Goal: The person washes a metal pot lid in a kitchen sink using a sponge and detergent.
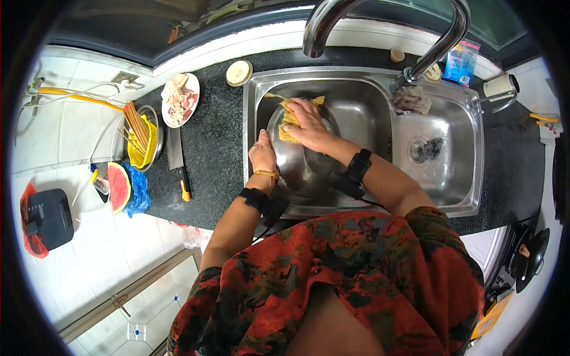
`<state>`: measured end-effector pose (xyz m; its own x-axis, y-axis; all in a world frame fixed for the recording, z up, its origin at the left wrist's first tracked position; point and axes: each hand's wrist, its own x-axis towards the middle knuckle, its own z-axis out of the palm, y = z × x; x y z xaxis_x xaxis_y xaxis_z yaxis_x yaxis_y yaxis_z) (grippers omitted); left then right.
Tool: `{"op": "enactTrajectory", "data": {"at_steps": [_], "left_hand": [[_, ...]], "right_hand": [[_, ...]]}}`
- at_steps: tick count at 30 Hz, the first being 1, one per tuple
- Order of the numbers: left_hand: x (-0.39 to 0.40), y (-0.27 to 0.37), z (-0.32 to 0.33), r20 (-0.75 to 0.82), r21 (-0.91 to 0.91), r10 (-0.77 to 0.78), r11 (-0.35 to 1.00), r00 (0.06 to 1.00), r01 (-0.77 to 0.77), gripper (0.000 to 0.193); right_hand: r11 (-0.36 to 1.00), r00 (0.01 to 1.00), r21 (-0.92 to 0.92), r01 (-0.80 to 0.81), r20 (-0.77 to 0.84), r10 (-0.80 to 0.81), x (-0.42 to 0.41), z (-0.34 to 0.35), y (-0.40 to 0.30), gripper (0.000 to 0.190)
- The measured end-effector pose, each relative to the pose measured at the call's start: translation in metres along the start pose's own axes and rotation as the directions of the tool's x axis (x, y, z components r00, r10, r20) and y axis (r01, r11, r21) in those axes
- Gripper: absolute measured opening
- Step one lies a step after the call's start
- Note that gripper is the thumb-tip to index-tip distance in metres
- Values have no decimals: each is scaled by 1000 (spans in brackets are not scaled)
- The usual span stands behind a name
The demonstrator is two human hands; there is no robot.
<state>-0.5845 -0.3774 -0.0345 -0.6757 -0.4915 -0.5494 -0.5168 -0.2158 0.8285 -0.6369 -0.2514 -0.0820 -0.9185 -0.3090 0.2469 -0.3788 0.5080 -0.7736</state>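
Observation:
A round stainless steel basin (289,167) rests in the larger sink bowl (367,107), on its left side. At the basin's left edge is my left hand (262,156), gripping the rim with the thumb pointing up. My right hand (309,127) presses a yellow scrubbing cloth (288,131) against the basin's far part. The palm and spread fingers hide some of the cloth. My right forearm crosses over the sink and partly covers the basin's right side.
A chrome faucet (416,71) arches above the sink. The smaller bowl (454,178) has dark scraps by its drain; a wet rag (413,100) lies on the divider. Leftward are a cleaver (175,151), a meat plate (194,84), chopsticks in a yellow basket (152,138) and cut watermelon (118,187).

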Motion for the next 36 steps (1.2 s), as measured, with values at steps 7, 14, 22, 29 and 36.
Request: {"op": "enactTrajectory", "data": {"at_steps": [7, 14, 22, 29, 36], "left_hand": [[0, -2, -1, -22, -31, -16, 999, 1000, 15, 46], [9, -20, -15, -66, -230, -147, 965, 987, 128, 49], [2, -19, 0, -109, -333, -175, 934, 978, 130, 45], [6, -33, -4, -91, 56, 141, 989, 986, -137, 45], [-9, -15, 1, -109, 23, 238, 971, 965, -237, 48]], "right_hand": [[535, 833, 657, -531, 287, 473, -31, 8, 119, 43], [385, 609, 517, -765, 384, 694, -113, 9, 101, 50], [918, 881, -103, -383, 259, 397, -126, -17, -1, 64], [977, 944, 22, 212, 255, -211, -62, -38, -78, 48], [958, 947, -38, 285, 164, -275, 2, -13, -21, 46]]}}
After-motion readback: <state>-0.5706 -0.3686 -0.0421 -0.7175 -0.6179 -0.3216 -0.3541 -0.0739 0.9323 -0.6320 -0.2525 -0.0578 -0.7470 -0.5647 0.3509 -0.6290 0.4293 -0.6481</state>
